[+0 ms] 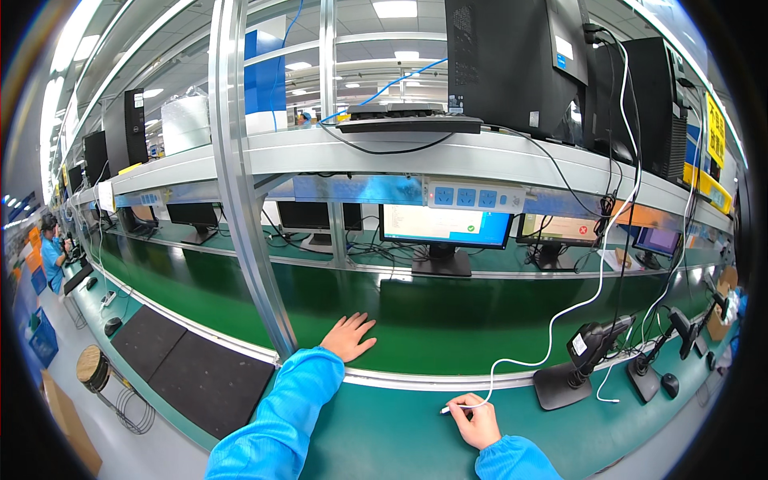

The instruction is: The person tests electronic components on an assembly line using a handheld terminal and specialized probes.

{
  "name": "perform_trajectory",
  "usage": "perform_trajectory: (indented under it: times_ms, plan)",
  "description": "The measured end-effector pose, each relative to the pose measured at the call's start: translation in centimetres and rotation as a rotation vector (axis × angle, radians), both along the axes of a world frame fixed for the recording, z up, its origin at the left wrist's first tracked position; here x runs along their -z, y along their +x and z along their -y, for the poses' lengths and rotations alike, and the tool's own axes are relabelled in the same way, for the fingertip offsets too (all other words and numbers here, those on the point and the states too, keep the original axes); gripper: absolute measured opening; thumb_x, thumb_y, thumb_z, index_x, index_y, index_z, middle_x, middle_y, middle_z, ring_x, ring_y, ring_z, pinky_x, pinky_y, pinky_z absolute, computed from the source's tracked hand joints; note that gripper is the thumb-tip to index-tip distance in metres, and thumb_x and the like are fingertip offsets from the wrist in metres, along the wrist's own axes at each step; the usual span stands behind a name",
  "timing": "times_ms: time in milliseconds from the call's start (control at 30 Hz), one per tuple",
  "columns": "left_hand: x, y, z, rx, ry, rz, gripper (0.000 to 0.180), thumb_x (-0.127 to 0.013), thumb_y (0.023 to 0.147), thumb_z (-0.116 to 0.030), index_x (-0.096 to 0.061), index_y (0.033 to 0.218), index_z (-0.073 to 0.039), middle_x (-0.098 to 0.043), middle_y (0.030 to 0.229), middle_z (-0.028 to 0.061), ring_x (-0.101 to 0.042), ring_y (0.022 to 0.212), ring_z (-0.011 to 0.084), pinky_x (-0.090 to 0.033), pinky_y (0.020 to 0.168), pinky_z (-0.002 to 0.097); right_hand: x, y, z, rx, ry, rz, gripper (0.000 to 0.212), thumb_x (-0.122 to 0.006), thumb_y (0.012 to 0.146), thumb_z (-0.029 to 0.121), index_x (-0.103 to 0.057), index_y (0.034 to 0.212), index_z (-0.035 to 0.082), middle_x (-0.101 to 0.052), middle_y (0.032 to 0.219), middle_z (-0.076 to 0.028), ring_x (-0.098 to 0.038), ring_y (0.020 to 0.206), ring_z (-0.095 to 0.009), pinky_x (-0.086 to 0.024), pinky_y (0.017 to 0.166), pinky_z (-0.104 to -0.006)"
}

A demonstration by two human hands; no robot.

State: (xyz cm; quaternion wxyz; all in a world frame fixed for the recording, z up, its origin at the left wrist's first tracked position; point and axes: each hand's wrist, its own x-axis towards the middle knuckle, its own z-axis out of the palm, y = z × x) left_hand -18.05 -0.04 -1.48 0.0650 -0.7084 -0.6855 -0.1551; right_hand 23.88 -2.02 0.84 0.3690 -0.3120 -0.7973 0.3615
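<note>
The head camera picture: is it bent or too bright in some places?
In the head view, the shelf rail bows and the corners are black; in the head view, a ceiling light shows plain white; also in this view, the green surface has glossy reflections, the right hand looks fairly sharp.

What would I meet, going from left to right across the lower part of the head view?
Round brown-topped stool, flat black mats, bare left hand, bare right hand holding a thin white cable, black scanner on a stand, oval black mouse.
</note>
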Motion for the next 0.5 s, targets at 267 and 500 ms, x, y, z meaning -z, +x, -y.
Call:
perform_trajectory:
  times_ms: [267,500]
  plan:
    - [-0.6,-0.7,0.7,0.024,0.080,-0.168,0.058,-0.044,0.108,-0.049,-0.051,0.152,-0.012,-0.043,0.160,0.0215,-0.037,0.151,0.0398,-0.031,0.123,0.0540,-0.2,-0.2,0.1,0.003,0.007,-0.008,0.013,-0.071,0.099,0.013,-0.075,0.101,0.000,-0.074,0.090,-0.010,-0.072,0.073,-0.017,-0.057,0.067,-0.0301]
    - [-2.3,0.6,1.2,0.137,0.228,-0.400,0.053,-0.052,0.106,-0.042,-0.056,0.146,-0.008,-0.048,0.155,0.0231,-0.041,0.147,0.0401,-0.034,0.120,0.0557,-0.1,0.0,-0.1,0.013,0.020,-0.010,0.013,-0.072,0.098,0.013,-0.075,0.099,0.001,-0.073,0.088,-0.009,-0.068,0.069,-0.016,-0.054,0.064,-0.0295]
